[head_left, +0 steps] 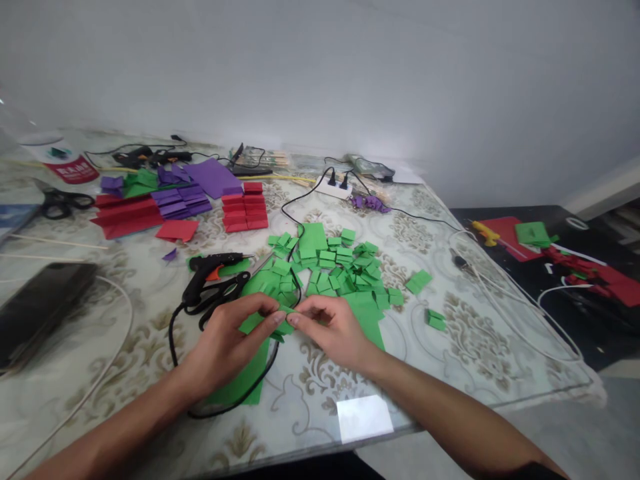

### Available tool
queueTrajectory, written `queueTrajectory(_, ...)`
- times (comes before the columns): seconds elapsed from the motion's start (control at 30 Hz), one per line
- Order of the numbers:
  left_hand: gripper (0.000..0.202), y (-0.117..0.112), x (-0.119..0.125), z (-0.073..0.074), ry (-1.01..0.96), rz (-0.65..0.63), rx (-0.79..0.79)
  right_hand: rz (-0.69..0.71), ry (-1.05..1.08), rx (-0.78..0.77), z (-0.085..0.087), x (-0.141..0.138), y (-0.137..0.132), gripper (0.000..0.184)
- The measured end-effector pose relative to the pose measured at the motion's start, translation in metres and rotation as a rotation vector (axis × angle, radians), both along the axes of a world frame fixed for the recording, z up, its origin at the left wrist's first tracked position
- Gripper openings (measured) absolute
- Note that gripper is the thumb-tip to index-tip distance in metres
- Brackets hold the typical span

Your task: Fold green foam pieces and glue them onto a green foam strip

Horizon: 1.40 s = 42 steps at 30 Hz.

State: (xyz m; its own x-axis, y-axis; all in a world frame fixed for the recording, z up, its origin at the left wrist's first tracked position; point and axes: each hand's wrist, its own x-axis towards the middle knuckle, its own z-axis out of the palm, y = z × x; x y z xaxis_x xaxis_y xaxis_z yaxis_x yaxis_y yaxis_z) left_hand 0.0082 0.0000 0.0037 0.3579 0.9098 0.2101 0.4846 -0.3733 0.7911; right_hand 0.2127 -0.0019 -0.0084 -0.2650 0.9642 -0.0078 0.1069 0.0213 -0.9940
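Observation:
My left hand (231, 337) and my right hand (334, 328) meet over the middle of the table. Between their fingertips they pinch a small piece of green paper (286, 309), mostly covered by the fingers. Just beyond lies a loose heap of small folded green paper pieces (345, 267), some stacked on one another. A black hot glue gun (203, 275) rests left of the heap, its cord looping under my hands. Black-handled scissors (225, 291) lie against it, blades partly hidden by green paper. A larger green sheet (250, 390) is under my left hand.
Red folded paper (245, 212) and purple paper (213, 177) lie at the back left. A phone (43, 310) and a bottle (70, 163) stand at the left. A white power strip (334, 187) sits near the wall; cables trail right toward a black table (510, 213).

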Motion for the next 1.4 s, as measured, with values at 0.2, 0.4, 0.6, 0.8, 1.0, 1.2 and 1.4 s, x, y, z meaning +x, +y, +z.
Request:
queueTrajectory(0.2,0.024,0.0012,0.0014,-0.0002,-0.046,-0.005,-0.036,-0.037,-0.035,0.039,-0.0029,-0.0016,-0.0019,0.018)
queueTrajectory(0.4,0.024,0.0013,0.0020,-0.0036,-0.055,0.028,-0.041,-0.029,-0.033,0.049,-0.0003,-0.0022,-0.0028,0.019)
queueTrajectory(0.6,0.026,-0.0001,0.0029,-0.0037,-0.070,0.064,-0.036,-0.035,-0.047,0.038,-0.0012,-0.0014,-0.0027,0.020)
queueTrajectory(0.8,0.028,0.0013,0.0029,-0.0018,-0.073,0.036,-0.076,-0.045,-0.030,0.040,-0.0023,-0.0017,-0.0025,0.019)
queueTrajectory(1.0,0.024,0.0017,0.0012,-0.0023,-0.056,0.007,-0.041,-0.052,-0.011,0.034,-0.0025,-0.0028,-0.0029,0.019)
queueTrajectory(1.2,0.020,0.0010,0.0019,-0.0012,-0.048,-0.009,-0.021,-0.009,-0.028,0.051,-0.0018,-0.0016,-0.0024,0.019)
queueTrajectory(1.4,0.019,-0.0004,0.0015,-0.0010,-0.068,-0.011,0.023,-0.011,-0.005,0.027,-0.0006,-0.0009,-0.0020,0.019)
